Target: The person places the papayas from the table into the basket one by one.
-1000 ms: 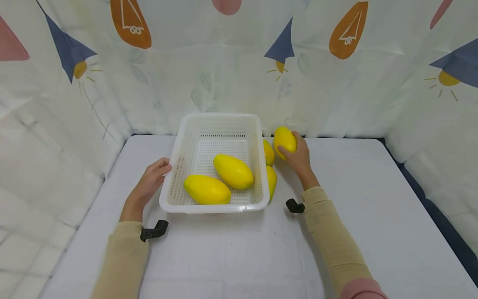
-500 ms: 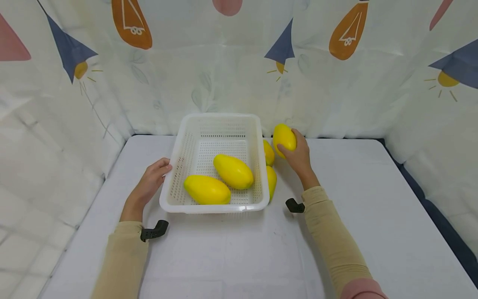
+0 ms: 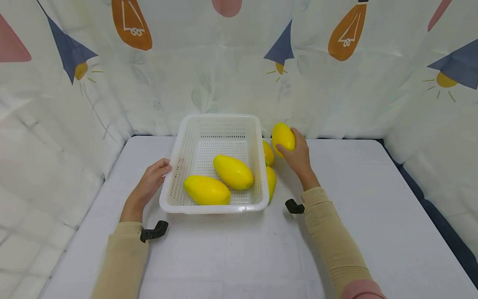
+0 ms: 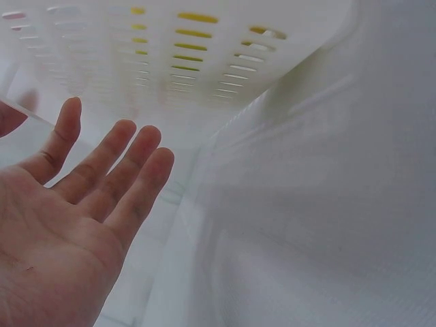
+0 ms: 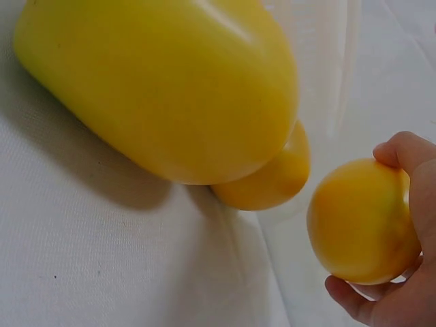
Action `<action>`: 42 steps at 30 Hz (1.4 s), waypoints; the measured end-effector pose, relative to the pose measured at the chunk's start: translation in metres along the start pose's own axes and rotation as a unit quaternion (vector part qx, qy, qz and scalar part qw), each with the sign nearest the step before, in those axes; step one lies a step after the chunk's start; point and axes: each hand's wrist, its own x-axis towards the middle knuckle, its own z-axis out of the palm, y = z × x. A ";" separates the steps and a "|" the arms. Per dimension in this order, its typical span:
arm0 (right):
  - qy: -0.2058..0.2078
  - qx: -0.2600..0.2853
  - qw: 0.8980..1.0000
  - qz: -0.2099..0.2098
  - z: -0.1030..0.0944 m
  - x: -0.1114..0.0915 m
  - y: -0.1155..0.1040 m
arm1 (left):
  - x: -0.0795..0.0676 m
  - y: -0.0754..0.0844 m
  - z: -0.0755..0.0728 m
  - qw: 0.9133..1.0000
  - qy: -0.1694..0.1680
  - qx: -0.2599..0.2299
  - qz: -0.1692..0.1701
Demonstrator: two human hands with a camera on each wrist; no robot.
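Note:
My right hand grips a yellow papaya at the far right of a white perforated basket. In the right wrist view the thumb and fingers curl round the papaya, held near its end. My left hand touches the basket's left rim; in the left wrist view its fingers are fairly straight beside the perforated wall. Inside the basket lie two papayas, one at the front left and another papaya right of the middle.
Two more papayas, one behind and one in front, lie against the basket's right side, partly hidden by it. A white cloth covers the table. A patterned curtain hangs along the back and sides.
The right hand has raised its papaya slightly. The left hand, the basket and the other papayas have not visibly moved.

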 end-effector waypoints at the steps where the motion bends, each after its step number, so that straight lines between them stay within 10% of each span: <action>1: 0.001 0.000 1.000 -0.001 0.000 0.000 0.000 | 0.000 0.000 0.000 1.000 0.000 0.000 0.001; 42: 0.007 0.010 0.998 -0.056 -0.001 -0.008 -0.021 | 0.000 0.000 0.000 1.000 -0.007 -0.014 0.008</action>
